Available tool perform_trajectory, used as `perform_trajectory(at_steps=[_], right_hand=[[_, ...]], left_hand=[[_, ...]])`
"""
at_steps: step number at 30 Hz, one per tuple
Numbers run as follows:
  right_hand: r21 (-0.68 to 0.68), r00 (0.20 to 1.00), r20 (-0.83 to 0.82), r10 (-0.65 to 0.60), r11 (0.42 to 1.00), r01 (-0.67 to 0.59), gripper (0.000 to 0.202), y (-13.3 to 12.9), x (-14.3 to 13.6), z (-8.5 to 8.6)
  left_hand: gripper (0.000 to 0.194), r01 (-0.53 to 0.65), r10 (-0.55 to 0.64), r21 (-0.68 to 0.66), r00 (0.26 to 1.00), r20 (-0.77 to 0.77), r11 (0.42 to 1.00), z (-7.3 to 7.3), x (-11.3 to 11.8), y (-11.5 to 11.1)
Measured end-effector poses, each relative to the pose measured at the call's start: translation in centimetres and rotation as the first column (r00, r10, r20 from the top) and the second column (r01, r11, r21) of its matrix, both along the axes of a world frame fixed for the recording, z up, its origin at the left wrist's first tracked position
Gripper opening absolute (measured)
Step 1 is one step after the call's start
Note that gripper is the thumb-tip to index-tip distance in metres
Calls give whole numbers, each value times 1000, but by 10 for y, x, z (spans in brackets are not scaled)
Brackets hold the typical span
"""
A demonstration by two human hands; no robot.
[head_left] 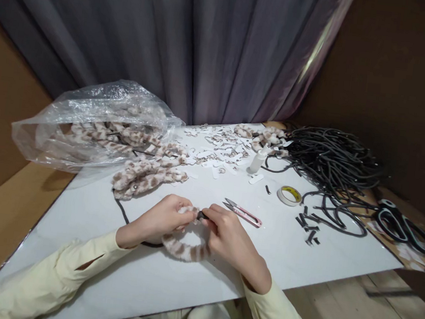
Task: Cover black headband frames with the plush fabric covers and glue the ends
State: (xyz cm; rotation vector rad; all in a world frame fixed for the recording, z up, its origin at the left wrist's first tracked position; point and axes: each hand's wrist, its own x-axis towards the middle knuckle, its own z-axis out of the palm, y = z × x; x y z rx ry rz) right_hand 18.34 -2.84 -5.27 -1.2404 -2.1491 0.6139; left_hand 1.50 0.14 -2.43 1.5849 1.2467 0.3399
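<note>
Both hands meet over the white table [262,257] around a fluffy white-and-brown striped tube [186,251] bent into a ring. My left hand [170,215] is closed, pinching one end of this plush tube. Fingers closed, my right hand [227,233] grips a short black piece [201,215] at the joint where the tube's ends come together. Whether that piece is cord or a sleeve I cannot tell, as fingertips cover part of it. Pink-handled thread snips [246,214] lie just beyond my right hand. Further striped plush tubes [144,180] lie past my left hand, a black cord trailing from them.
A clear plastic bag [115,102] of plush tubes stands back left. Metal rings and white tags [221,150] lie scattered behind, near a small white bottle [258,160]. At right are a tape roll [288,195], cut black bits [308,224], a black cord heap [336,153] and large scissors [406,227].
</note>
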Motion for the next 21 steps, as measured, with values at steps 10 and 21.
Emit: perform_trajectory(at_steps=[10,21], right_hand=[[117,965,-248,83,992,-56,18,-3,5,-2],[279,994,-105,15,960,15,29,2,4,-10]], left_hand=[[34,159,-157,-105,987,25,982,30,-14,1],[33,382,-375,27,917,-138,924,38,-43,30]])
